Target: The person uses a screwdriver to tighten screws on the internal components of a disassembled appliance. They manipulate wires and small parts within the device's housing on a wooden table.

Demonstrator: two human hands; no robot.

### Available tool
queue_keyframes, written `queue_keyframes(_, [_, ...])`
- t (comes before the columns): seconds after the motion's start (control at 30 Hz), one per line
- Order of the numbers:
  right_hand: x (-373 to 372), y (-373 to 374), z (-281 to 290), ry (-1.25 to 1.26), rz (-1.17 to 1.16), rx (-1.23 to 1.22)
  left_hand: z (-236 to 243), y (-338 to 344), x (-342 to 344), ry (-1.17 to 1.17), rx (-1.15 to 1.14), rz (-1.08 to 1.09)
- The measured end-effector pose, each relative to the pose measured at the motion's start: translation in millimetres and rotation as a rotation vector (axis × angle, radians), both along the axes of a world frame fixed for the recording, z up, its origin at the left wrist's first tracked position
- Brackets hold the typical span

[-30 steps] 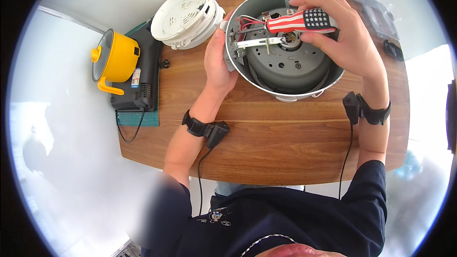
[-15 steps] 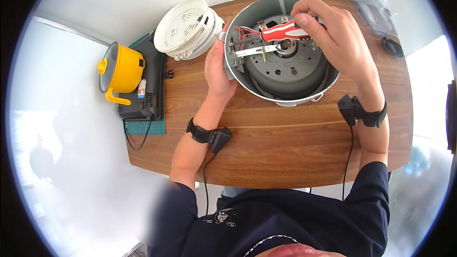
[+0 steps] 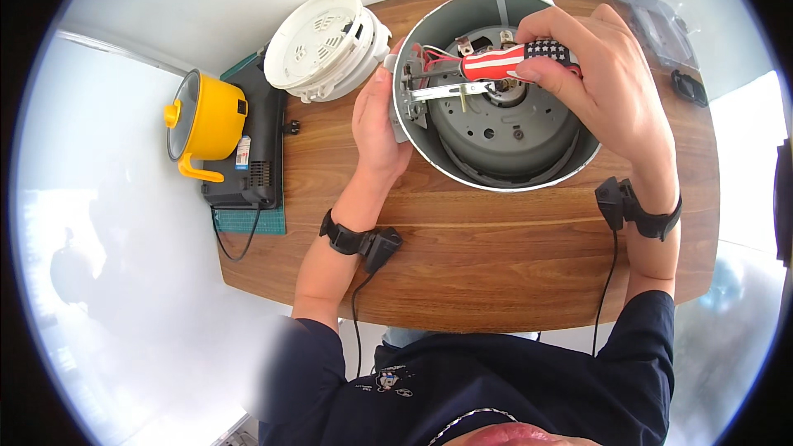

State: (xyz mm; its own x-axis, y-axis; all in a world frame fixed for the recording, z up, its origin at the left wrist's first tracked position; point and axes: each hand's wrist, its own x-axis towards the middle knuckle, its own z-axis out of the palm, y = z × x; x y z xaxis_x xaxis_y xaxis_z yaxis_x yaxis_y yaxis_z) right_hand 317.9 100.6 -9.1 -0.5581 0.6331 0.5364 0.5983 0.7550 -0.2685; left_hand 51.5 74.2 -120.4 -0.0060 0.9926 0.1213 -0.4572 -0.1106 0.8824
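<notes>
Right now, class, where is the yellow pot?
In the head view the yellow pot sits at the table's far left edge, on a black device, left of the white round cover.

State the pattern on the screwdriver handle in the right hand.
Red and white stripes with white stars on blue, on the screwdriver handle; head view.

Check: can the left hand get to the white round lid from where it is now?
Probably yes. The left hand grips the metal housing at its left rim, and the white round lid lies just up-left with only bare wooden table between. It would have to let go first.
</notes>
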Motion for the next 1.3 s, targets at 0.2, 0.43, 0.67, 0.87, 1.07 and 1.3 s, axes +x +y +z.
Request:
queue_keyframes(0.2, [-4.1, 3.2, -5.2, 0.103, 0.086, 0.091, -3.0, 2.2, -3.5, -0.046, -0.028, -0.044])
queue_keyframes(0.43, [-17.2, -13.7, 19.3, 0.040, -0.271, -0.475, -2.6, -1.0, 3.0, -0.037, -0.001, 0.019])
queue_keyframes(0.67, [-7.5, 2.0, 7.3, -0.041, -0.057, -0.046, -1.2, -2.3, 2.3, -0.041, -0.024, 0.013])
queue_keyframes(0.87, [-18.0, 2.4, 44.0, -0.205, 0.001, -0.103, 8.1, -0.8, 3.2, -0.050, 0.000, 0.004])
queue_keyframes(1.07, [-8.1, 7.8, 36.8, -0.195, 0.067, -0.093, 7.5, 2.3, 1.3, 0.005, -0.005, 0.059])
queue_keyframes(1.3, [-7.0, 4.9, 34.6, -0.175, 0.076, -0.137, 4.1, 2.3, 3.4, 0.028, 0.041, 0.120])
